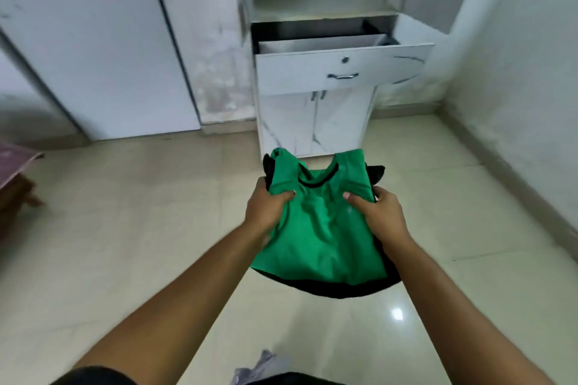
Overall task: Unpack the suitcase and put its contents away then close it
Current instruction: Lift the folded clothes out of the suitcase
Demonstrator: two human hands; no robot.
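Note:
I carry a folded green shirt (322, 228) with a black collar, stacked on a black garment (337, 289) that shows beneath and at the sides. My left hand (269, 206) grips the stack's left edge, thumb on top. My right hand (380, 212) grips the right edge the same way. Ahead stands a white cabinet with its drawer (344, 67) pulled open; the part of the drawer's inside that shows looks bare. The suitcase is out of view.
Below the drawer are two marble-patterned cabinet doors (316, 122). An open shelf (325, 5) sits above the drawer. A white wardrobe door (93, 40) stands at the left, a wooden piece with pink cloth (15, 172) at the far left. Grey cloth (262, 366) lies on the tiled floor near me.

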